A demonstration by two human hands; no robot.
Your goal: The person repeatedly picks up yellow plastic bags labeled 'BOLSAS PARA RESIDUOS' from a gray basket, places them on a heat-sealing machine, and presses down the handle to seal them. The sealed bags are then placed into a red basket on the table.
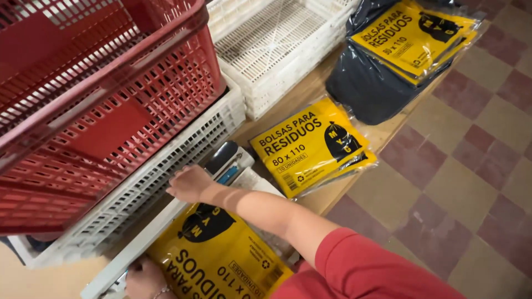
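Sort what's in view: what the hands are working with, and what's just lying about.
In hand:
right hand by the grey crate
left hand on the near yellow bag pack

Lying about:
red basket
white crates
other yellow packs

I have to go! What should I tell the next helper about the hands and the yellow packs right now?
Left hand: on the near edge of the yellow bag pack, at the white tray.
Right hand: fist beside the grey crate, holding nothing that shows.
Red basket sits in that crate.
Done: more yellow packs lie on the wooden table, some on a dark bundle.
Left: cannot tell.
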